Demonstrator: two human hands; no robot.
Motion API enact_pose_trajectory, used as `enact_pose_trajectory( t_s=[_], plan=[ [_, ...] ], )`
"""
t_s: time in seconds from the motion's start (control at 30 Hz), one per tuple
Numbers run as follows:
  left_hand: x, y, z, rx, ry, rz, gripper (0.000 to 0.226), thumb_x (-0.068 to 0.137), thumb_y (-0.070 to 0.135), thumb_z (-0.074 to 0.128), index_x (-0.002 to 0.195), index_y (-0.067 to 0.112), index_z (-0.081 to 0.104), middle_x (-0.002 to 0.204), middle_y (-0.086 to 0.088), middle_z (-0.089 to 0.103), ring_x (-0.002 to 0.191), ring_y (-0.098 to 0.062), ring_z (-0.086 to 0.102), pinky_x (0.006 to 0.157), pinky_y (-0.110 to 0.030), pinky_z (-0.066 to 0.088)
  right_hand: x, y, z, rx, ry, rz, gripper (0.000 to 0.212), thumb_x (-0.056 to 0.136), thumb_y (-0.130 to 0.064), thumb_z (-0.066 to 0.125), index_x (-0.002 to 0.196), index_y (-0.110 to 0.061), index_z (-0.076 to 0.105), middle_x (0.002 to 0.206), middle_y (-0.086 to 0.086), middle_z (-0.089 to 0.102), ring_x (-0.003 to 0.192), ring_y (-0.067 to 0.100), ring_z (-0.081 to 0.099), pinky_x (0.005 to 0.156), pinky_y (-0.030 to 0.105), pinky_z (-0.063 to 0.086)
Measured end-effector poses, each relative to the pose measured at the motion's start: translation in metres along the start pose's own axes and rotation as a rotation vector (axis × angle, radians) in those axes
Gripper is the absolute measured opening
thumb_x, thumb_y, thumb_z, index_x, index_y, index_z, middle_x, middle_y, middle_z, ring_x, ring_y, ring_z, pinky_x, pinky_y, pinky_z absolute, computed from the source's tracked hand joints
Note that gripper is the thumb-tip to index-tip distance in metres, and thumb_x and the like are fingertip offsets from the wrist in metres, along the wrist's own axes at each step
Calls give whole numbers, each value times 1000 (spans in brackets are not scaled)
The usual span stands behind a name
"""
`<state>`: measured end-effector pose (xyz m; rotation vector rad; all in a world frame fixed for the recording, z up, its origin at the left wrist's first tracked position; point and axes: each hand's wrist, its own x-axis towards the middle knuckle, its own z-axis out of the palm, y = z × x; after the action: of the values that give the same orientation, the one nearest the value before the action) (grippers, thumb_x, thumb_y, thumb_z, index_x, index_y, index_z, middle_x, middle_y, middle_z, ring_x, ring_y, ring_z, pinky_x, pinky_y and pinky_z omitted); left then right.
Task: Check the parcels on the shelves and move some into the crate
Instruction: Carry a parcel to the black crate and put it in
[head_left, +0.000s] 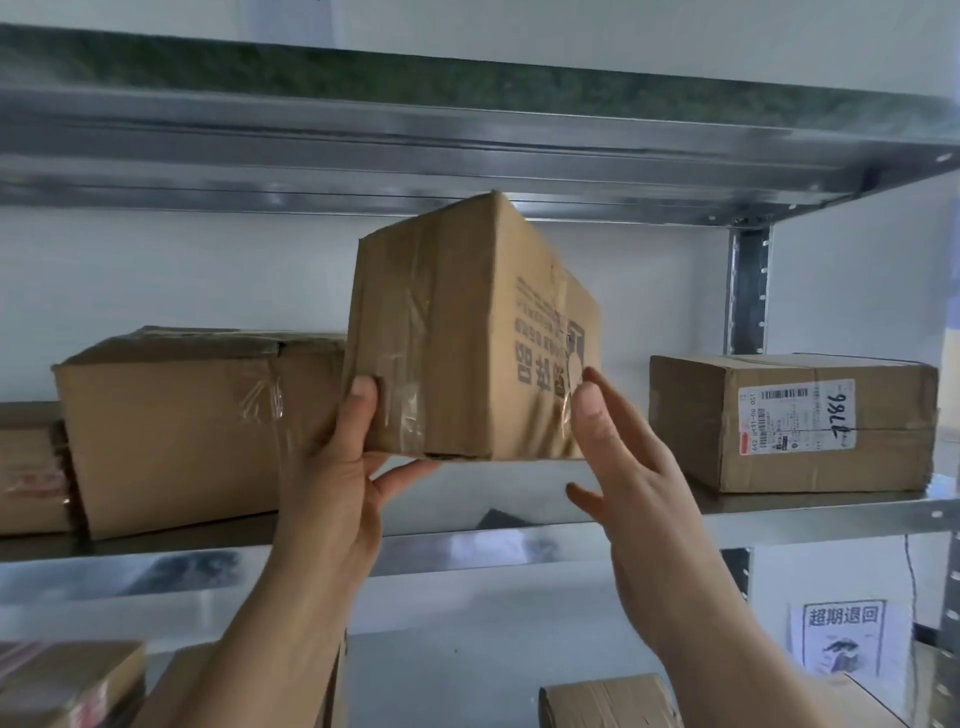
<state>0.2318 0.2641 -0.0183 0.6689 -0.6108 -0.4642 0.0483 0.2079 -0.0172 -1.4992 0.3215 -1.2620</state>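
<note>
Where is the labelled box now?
Head view, right side: the labelled box sits on the middle shelf, right of the held box and apart from it, in front of the rack upright.

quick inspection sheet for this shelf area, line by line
surface: metal shelf, with another shelf level above it
job's things: held box raised and tilted; plain box on the shelf to its left; labelled box on the shelf to its right; crate not in view
clutter: lower parcels below, cut off by the frame edge
grippers: left hand grips the held box's lower corner; right hand open, straight fingers at its printed side
cables: thin dark cable hanging near the right upright
surroundings: white wall; printed notice at lower right
</note>
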Motion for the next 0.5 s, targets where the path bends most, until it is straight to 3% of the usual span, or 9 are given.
enact_pose_trajectory(
  t_s=[0.07, 0.13, 0.23, 0.37, 0.5],
  plan=[
    [-7, -1, 6, 57, 20, 53, 58, 70, 41, 73, 122, 15, 69, 117, -4, 76, 110, -23, 71, 76, -51, 63, -3, 1, 7, 12, -44, -9, 93, 61, -79, 74, 145, -49, 47, 118, -43, 63, 108, -22, 58, 107, 29, 46],
    [-14, -2, 12, 127, 7, 110, 49, 73, 41, 71, 117, 20, 71, 116, 0, 76, 108, -19, 72, 77, -43, 64, -2, 4, 12, 34, -71, -25, 97, 58, -79, 74, 146, -51, 45, 125, -39, 62, 110, -18, 59, 100, 25, 51],
    [-26, -3, 19, 218, -47, 184, 42, 80, 39, 66, 118, 22, 71, 110, 5, 78, 102, -13, 74, 79, -37, 64, 0, 7, 18, 64, -110, -63, 78, 72, -60, 78, 142, -49, 46, 123, -30, 67, 110, -10, 64, 82, 14, 55],
    [-35, -4, 24, 285, -146, 242, 29, 88, 34, 62, 114, 26, 72, 104, 9, 78, 98, -9, 74, 78, -27, 62, 4, 12, 21, 111, 22, -132, 65, 84, -31, 73, 145, -32, 49, 127, -9, 71, 117, 10, 67, 102, 38, 53],
    [-35, -5, 25, 331, -174, 224, 33, 85, 43, 61, 116, 37, 69, 105, 19, 77, 102, -3, 72, 78, -18, 58, 6, 10, 21, 167, 105, -154, 49, 91, -18, 69, 138, -22, 57, 116, -4, 76, 108, 14, 72, 98, 38, 57]
  ],
)
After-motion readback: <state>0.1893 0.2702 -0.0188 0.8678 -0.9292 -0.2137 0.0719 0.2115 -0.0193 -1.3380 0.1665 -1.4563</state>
